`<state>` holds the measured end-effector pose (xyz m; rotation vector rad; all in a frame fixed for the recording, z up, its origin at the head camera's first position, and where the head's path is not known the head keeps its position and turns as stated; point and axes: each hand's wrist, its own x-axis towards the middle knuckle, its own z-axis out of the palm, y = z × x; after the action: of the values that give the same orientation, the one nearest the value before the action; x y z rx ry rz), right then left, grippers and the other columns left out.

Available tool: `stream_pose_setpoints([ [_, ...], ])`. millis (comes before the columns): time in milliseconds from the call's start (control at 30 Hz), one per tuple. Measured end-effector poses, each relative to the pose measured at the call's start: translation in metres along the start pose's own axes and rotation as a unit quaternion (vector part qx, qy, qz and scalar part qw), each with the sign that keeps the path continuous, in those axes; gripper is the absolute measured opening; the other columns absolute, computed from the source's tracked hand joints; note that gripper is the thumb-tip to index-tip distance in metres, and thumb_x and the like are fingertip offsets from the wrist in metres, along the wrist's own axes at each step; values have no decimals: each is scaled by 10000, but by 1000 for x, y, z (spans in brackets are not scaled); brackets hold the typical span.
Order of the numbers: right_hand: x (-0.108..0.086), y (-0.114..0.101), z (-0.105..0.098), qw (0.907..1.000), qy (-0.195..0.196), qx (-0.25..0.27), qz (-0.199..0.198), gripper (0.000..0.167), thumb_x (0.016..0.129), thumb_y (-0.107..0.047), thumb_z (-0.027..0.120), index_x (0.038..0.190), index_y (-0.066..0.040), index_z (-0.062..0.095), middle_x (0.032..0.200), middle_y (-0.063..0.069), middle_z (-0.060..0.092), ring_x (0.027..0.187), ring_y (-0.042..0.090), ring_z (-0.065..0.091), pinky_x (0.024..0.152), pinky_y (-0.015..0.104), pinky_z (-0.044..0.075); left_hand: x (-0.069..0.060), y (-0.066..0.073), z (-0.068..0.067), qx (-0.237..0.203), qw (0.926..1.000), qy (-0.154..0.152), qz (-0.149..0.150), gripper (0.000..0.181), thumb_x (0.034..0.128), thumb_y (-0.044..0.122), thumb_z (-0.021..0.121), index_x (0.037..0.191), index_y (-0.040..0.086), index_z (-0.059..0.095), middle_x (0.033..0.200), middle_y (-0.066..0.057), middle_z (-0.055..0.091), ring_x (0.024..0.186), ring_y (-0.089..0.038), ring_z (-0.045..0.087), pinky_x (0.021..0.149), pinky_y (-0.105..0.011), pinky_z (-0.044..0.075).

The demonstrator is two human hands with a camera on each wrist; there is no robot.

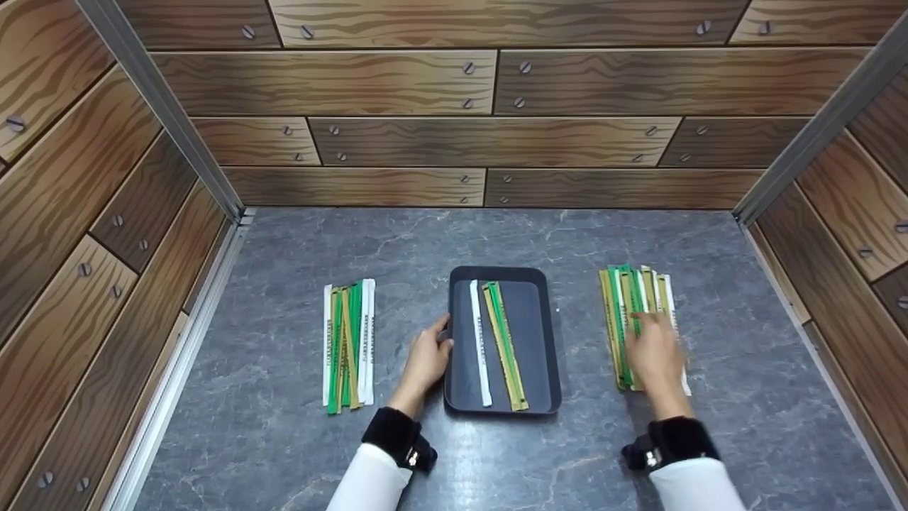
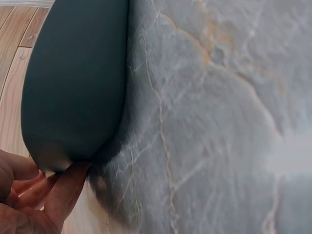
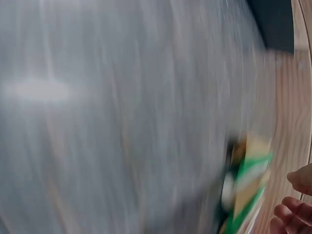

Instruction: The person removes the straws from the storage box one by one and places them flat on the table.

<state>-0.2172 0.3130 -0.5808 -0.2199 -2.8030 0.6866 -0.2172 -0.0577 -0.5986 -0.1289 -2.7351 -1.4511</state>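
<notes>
A dark grey rectangular tray (image 1: 502,414) lies at the middle of the counter. Inside it are a white wrapped straw (image 1: 481,348) and, to its right, a green wrapped straw (image 1: 501,319) overlapping a gold one (image 1: 520,397). My left hand (image 1: 425,358) holds the tray's left wall with thumb and fingertips; the left wrist view shows the digits (image 2: 66,192) against it. Over the right-hand pile of white, green and gold wrapped straws (image 1: 610,305) hovers my right hand (image 1: 656,355), hiding part of it. In the right wrist view, thumb and fingers (image 3: 297,209) are apart with no straw visible between them.
A second pile of white, green and gold wrapped straws (image 1: 347,348) lies left of the tray. Wood-patterned walls (image 1: 489,142) enclose the marbled grey counter (image 1: 411,241) at the back and both sides.
</notes>
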Motion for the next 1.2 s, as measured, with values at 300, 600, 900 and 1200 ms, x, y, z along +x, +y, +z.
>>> stream_pose_setpoints([
  [300,-26,-79,39,9789,-195,422,-1988,306,835,-30,723,1135,7,678,1096,189,599,1003,362,579,862,495,502,0,-2,0,41,9999,65,123,480,893,-22,644,1364,-23,550,1263,-242,605,1160,-377,581,977,-472,461],
  [600,-50,-111,63,9524,-698,-461,-2930,346,841,-158,759,1175,-83,708,1063,111,675,955,312,626,853,513,409,0,-3,0,15,9998,81,153,474,891,-30,642,1356,-33,553,1260,-245,606,1161,-378,580,976,-471,462],
  [900,-53,-113,71,9422,-902,-771,-3132,235,890,-163,718,1106,-72,728,1017,90,666,954,298,614,972,539,362,0,-2,0,20,9999,56,96,476,896,-23,639,1364,-23,550,1257,-242,609,1158,-372,583,968,-472,466],
  [1200,-50,-117,77,9406,-672,-983,-3180,163,861,-122,724,1016,-73,735,920,85,660,844,275,635,847,480,453,0,0,1,-4,10000,6,-45,480,909,-21,628,1379,-18,536,1266,-240,604,1158,-364,582,958,-468,473],
])
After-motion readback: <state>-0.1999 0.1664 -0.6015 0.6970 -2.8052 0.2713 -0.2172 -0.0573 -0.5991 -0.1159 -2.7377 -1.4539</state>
